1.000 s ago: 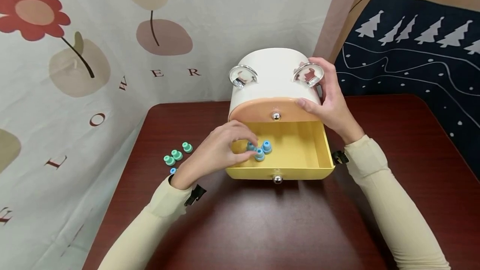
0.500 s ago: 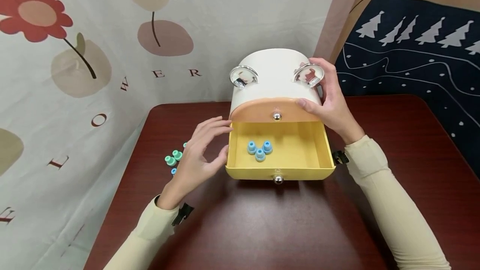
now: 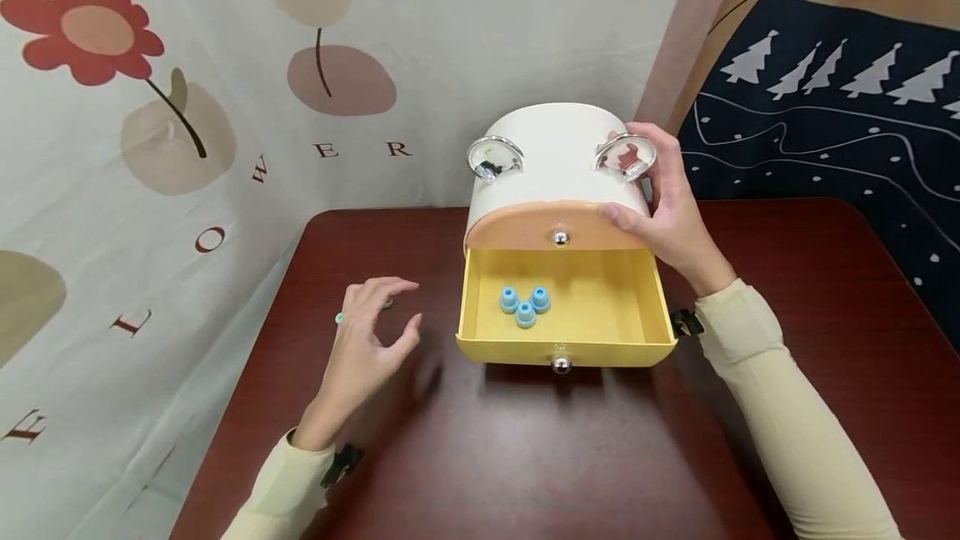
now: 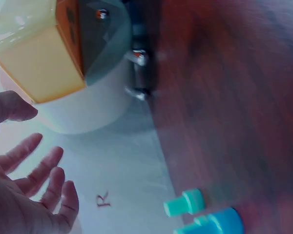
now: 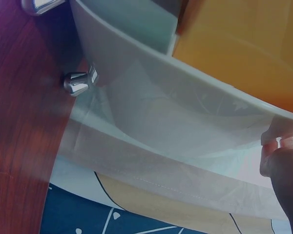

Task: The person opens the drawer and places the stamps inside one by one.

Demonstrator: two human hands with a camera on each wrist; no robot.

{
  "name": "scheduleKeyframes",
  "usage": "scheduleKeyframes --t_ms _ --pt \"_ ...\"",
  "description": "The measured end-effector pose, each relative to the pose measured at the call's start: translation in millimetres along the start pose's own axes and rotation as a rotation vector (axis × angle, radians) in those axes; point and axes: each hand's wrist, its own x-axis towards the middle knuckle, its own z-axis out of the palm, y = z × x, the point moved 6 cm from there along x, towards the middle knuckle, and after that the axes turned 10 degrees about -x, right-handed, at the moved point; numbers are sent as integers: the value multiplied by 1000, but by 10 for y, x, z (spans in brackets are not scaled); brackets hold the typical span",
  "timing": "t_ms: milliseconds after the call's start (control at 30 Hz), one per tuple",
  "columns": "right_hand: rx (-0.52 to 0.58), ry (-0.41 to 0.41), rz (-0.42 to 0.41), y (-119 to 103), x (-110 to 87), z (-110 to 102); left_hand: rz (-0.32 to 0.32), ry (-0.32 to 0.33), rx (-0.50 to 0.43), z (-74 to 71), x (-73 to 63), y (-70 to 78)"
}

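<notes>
A small white drawer cabinet (image 3: 558, 152) with two chrome ear-like discs stands on the table. My right hand (image 3: 671, 211) grips its upper right side, thumb on the edge of the orange top drawer (image 3: 517, 227) and fingers behind. Below, the yellow drawer (image 3: 600, 352) is pulled out and holds three stepped light-blue plastic pieces (image 3: 525, 315) at its left. My left hand (image 3: 363, 348) hovers left of the drawer, thumb and fingers spread in a loose curve around nothing. It mostly hides green pieces of similar shape; a green piece (image 4: 185, 202) and a blue piece (image 4: 224, 222) show in the left wrist view.
The dark red wooden table (image 3: 525, 457) carries everything. Close behind it hangs a pale flower-print cloth (image 3: 442, 40), with a navy tree-print cloth (image 3: 825, 140) at the right. Chrome feet (image 5: 78, 83) support the cabinet.
My left hand has drawn out of the yellow drawer and moved left over the green pieces, leaving three blue pieces inside. My right hand keeps its grip; the head view has shifted slightly.
</notes>
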Motion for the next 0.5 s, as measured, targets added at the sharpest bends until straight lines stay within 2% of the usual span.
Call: scheduleKeyframes --t_ms 133,267,500 --pt "-16 -12 -5 -2 -13 5 -95 -34 82 -52 -147 -105" --pt "-23 -9 -14 -7 -14 -2 -162 -71 144 -92 -240 -157" --pt "-32 5 -8 -5 17 -26 -259 -32 192 -220 -329 -229"
